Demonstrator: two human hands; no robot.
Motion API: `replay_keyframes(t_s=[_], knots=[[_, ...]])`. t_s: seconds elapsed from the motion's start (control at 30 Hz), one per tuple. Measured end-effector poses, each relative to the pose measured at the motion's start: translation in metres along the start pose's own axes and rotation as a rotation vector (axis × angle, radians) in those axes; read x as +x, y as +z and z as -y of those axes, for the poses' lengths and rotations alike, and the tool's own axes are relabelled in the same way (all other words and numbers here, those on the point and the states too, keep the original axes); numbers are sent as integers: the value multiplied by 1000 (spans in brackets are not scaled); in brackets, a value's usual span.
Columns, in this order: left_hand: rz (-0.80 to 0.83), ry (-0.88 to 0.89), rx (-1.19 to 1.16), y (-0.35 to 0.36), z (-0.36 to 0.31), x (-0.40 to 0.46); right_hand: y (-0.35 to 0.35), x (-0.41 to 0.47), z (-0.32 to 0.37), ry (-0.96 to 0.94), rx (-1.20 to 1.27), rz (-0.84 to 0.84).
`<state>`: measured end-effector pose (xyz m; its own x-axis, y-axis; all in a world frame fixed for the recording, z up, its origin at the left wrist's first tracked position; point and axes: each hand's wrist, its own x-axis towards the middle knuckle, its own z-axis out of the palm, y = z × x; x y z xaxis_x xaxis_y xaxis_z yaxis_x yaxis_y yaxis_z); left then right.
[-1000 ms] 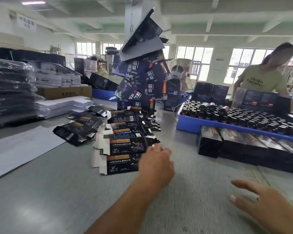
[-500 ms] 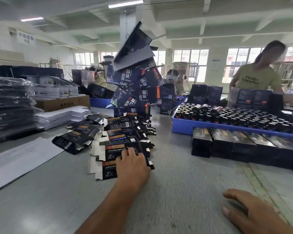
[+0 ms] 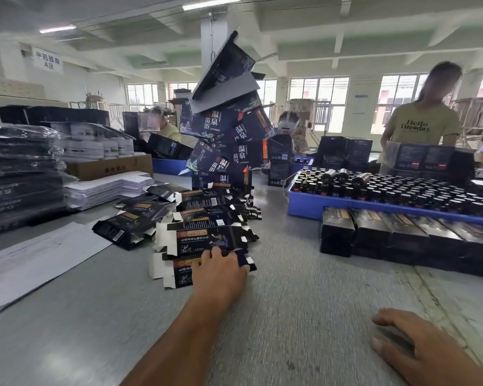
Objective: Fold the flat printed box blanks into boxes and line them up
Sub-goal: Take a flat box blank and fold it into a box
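You have flat box blanks [image 3: 207,240] before you: black print faces, orange-gold title bands, pale script, white unprinted flaps, a white barcode patch on one. Table [image 3: 304,302]: mottled grey. Folded boxes [image 3: 388,232] in the row at right: glossy black, gold-brown stripe on top. Tray [image 3: 313,204] behind them: bright blue, packed with dark bottles. Leaning tower of cartons [image 3: 229,129]: navy with white characters and an orange edge strip. Paper sheets [image 3: 34,263] at left: white. The standing person's shirt [image 3: 424,126]: olive-yellow with black lettering.
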<state>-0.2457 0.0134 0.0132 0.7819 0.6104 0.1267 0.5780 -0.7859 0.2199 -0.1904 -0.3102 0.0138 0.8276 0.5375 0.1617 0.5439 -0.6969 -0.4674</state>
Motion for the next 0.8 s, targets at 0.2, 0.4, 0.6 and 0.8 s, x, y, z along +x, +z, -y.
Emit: replay_keyframes(t_s=[0.2,0.4,0.6,0.8], knots=[[62,112,96,-5,-19,-11,0,-1,0,-9,-4,-16],[138,138,39,-8,-17,-10,-1,-2,1,-18,-10,-8],[228,204,-19,-13,-21,-14,-1,-2,0,-26,-14,-14],[51,210,63,-4,-34,-20,0,-2,-1,-37,-9,-27]])
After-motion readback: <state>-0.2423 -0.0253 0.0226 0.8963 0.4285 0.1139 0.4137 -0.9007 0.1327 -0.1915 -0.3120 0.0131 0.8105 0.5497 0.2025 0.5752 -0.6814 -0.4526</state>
